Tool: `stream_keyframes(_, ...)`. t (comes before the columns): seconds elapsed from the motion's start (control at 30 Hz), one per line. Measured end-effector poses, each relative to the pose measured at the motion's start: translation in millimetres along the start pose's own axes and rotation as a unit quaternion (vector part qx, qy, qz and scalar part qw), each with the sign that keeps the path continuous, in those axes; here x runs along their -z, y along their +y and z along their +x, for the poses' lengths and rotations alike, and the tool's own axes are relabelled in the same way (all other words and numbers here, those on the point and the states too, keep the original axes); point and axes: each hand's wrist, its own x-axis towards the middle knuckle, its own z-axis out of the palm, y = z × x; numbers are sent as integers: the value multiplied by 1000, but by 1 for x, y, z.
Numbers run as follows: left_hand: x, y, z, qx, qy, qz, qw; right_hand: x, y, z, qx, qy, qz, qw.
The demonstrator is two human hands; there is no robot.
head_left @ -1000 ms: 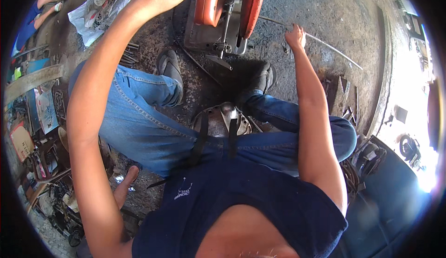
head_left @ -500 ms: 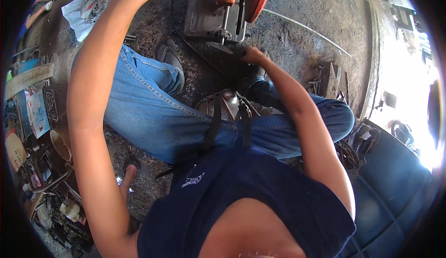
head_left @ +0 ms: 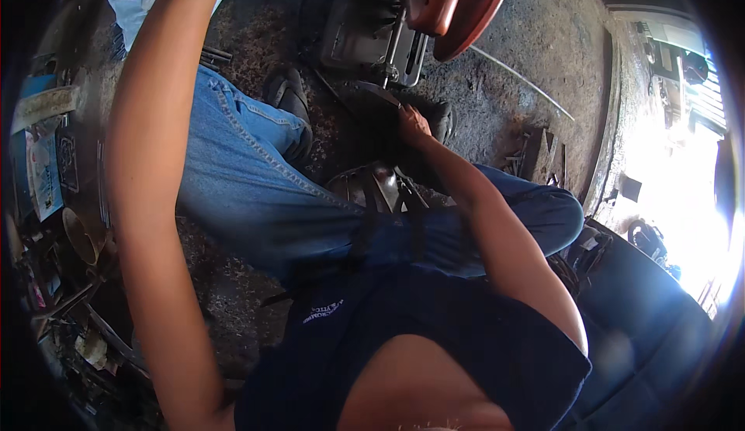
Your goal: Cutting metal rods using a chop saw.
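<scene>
A cut-off saw stands on the floor at the top, with a red-orange motor housing (head_left: 437,0), a round red blade guard (head_left: 483,12) and a grey metal base (head_left: 349,47). A threaded clamp rod runs toward me from the base and ends in a flat crank handle (head_left: 379,91). My right hand (head_left: 416,125) is at the handle's right end, fingers curled and fingertips touching it; the grip is partly in shadow. My left forearm (head_left: 151,113) reaches up past the top edge, so the left hand is out of sight.
A metal rod (head_left: 524,82) lies on the floor right of the saw. Steel scraps (head_left: 535,155) sit beyond my right knee. Boxes, tools and scrap crowd the left side, near a bucket (head_left: 81,237). A white plastic sack (head_left: 136,4) lies at upper left. Blue panels (head_left: 652,338) stand at lower right.
My right hand has come toward me and slightly left, from a fist apart from the crank handle to its end. The left hand has left the view. The saw sits slightly lower and further right in view.
</scene>
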Motion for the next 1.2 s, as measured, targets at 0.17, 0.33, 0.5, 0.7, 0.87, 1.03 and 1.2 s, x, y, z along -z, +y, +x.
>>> stream_keyframes(0.17, 6, -6, -5, 39, -32, 12, 999, 13, -10, 0, 18, -41, -26, 999)
stream_keyframes(0.33, 6, -7, -3, 47, -36, 4, 998, 25, -2, -11, -31, -125, -52, 990)
stream_keyframes(0.5, 9, -22, -11, 46, -33, 35, 998, 110, -71, -23, 6, -264, -160, 951)
stream_keyframes(0.7, 14, -20, -10, 52, -43, 39, 997, 158, -101, 6, -12, -237, 149, 960)
stream_keyframes(0.87, 11, 3, 14, 20, -40, 54, 998, 126, -15, 113, 2, 24, 328, 944)
stream_keyframes(1.03, 13, -12, -11, 50, -33, 55, 997, 132, -93, 186, -322, 128, 627, 698)
stream_keyframes(1.2, 20, -8, 2, 65, -66, 57, 994, 125, -62, 243, -373, 262, 580, 674)
